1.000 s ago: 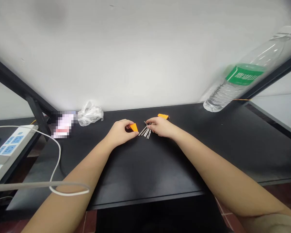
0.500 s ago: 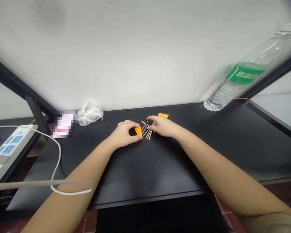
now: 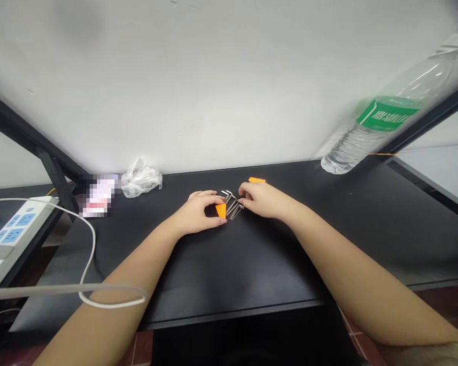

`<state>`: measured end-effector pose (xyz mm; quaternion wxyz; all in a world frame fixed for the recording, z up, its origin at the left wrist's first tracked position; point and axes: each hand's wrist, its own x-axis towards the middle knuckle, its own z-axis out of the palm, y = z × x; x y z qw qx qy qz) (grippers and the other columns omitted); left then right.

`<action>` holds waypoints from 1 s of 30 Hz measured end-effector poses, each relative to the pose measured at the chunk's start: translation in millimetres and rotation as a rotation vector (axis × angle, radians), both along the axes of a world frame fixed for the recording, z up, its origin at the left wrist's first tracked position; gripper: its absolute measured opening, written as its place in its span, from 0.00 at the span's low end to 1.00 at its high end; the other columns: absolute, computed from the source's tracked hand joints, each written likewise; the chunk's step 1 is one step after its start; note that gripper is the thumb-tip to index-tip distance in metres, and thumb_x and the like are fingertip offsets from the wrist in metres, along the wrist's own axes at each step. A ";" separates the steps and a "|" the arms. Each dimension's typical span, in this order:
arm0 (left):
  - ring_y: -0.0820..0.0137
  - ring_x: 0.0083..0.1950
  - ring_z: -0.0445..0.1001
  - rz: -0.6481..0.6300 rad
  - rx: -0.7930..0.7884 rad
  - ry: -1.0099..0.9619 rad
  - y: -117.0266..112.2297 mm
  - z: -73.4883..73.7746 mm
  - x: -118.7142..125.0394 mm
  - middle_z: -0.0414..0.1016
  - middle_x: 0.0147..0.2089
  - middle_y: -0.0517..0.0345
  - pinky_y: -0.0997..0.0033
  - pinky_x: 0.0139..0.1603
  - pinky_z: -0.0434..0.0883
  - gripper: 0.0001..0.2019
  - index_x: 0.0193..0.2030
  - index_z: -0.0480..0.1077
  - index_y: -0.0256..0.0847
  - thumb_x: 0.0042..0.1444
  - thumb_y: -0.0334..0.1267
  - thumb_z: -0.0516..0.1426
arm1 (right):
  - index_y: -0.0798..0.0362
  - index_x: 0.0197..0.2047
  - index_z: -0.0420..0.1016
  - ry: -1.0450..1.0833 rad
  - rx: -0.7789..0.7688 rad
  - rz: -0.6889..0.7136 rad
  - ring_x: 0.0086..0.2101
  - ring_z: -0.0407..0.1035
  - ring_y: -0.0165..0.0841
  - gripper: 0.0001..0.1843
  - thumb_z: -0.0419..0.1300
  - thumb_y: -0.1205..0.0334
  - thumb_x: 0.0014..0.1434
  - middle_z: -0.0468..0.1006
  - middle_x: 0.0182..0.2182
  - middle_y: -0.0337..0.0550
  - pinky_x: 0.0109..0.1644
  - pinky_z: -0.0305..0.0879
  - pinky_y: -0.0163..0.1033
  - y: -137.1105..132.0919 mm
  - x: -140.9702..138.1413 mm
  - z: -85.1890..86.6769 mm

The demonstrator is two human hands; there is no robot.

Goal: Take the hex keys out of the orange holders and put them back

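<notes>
My left hand [image 3: 200,213] is closed around a small orange plastic piece [image 3: 221,210], pinched between thumb and fingers. Several silver L-shaped hex keys [image 3: 233,207] lie fanned out just to its right, their bent ends at various angles. My right hand [image 3: 257,198] is at the right side of these keys, thumb and fingertips pinched together on the end of a hex key; the exact contact is partly hidden by the fingers. Behind the right hand, a second orange plastic piece [image 3: 257,180] rests on the black table [image 3: 229,269], partly covered by the hand.
A crumpled clear plastic bag [image 3: 141,178] lies at the back left, beside a blurred-out pinkish item [image 3: 99,195]. A large bottle with a green label [image 3: 387,116] stands back right. On the left are a power strip [image 3: 19,223] and a white cable [image 3: 94,239].
My right hand's index finger has drawn in from stretched out to a pinch, and the hand has shifted slightly right. The left hand and orange piece have moved a little right. Some keys have shifted.
</notes>
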<state>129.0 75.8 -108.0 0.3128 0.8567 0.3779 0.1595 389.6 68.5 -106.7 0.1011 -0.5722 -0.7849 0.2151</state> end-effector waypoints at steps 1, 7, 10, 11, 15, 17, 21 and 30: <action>0.53 0.75 0.58 -0.008 -0.002 -0.002 0.2 -0.1 0.0 0.75 0.64 0.58 0.49 0.76 0.53 0.24 0.57 0.76 0.53 0.52 0.52 0.66 | 0.49 0.45 0.75 -0.003 -0.001 0.017 0.32 0.70 0.34 0.08 0.60 0.56 0.65 0.80 0.35 0.43 0.35 0.60 0.38 -1.2 1.5 1.8; 0.53 0.75 0.58 -0.026 -0.007 0.000 0.6 0.4 0.2 0.75 0.64 0.58 0.48 0.77 0.51 0.25 0.57 0.76 0.52 0.52 0.52 0.66 | 0.50 0.40 0.76 0.027 -0.002 0.163 0.34 0.69 0.34 0.04 0.62 0.63 0.61 0.79 0.37 0.42 0.37 0.59 0.37 -2.9 5.3 2.7; 0.53 0.75 0.57 -0.032 -0.020 0.008 0.0 1.7 0.3 0.74 0.64 0.59 0.47 0.77 0.50 0.24 0.56 0.76 0.53 0.52 0.52 0.66 | 0.50 0.44 0.77 0.048 -0.007 0.221 0.36 0.69 0.34 0.07 0.61 0.64 0.61 0.79 0.39 0.43 0.39 0.60 0.37 -2.4 5.9 1.6; 0.53 0.76 0.57 -0.034 -0.024 0.008 -0.3 2.2 0.3 0.74 0.64 0.59 0.46 0.77 0.49 0.24 0.56 0.76 0.54 0.52 0.52 0.66 | 0.49 0.44 0.78 0.052 0.000 0.230 0.36 0.69 0.34 0.08 0.61 0.64 0.61 0.79 0.40 0.43 0.40 0.60 0.38 -2.6 5.7 1.5; 0.53 0.76 0.55 -0.037 -0.044 0.013 -1.3 3.8 0.2 0.74 0.65 0.59 0.45 0.78 0.46 0.23 0.55 0.77 0.54 0.53 0.51 0.66 | 0.50 0.43 0.79 0.036 0.032 0.247 0.37 0.70 0.35 0.07 0.60 0.66 0.62 0.78 0.41 0.45 0.41 0.60 0.38 -3.2 4.0 1.2; 0.52 0.76 0.55 -0.038 -0.050 0.012 -1.7 4.8 0.2 0.74 0.65 0.58 0.44 0.78 0.45 0.23 0.55 0.76 0.53 0.52 0.51 0.66 | 0.51 0.41 0.78 0.022 0.041 0.257 0.37 0.70 0.35 0.06 0.59 0.67 0.62 0.78 0.41 0.45 0.41 0.60 0.38 -3.1 3.1 0.8; 0.52 0.77 0.55 -0.045 -0.057 0.012 -2.3 6.7 0.3 0.73 0.65 0.60 0.43 0.78 0.43 0.22 0.55 0.76 0.54 0.53 0.51 0.66 | 0.51 0.38 0.75 0.000 0.065 0.263 0.36 0.69 0.35 0.04 0.59 0.67 0.62 0.77 0.39 0.44 0.41 0.59 0.37 -3.1 2.5 0.5; 0.54 0.78 0.52 -0.081 -0.092 0.020 -2.7 7.3 0.7 0.71 0.68 0.61 0.43 0.78 0.37 0.22 0.56 0.76 0.55 0.54 0.51 0.65 | 0.52 0.36 0.75 -0.019 0.079 0.254 0.34 0.69 0.34 0.05 0.58 0.68 0.63 0.77 0.38 0.45 0.39 0.59 0.37 -6.7 -0.2 0.8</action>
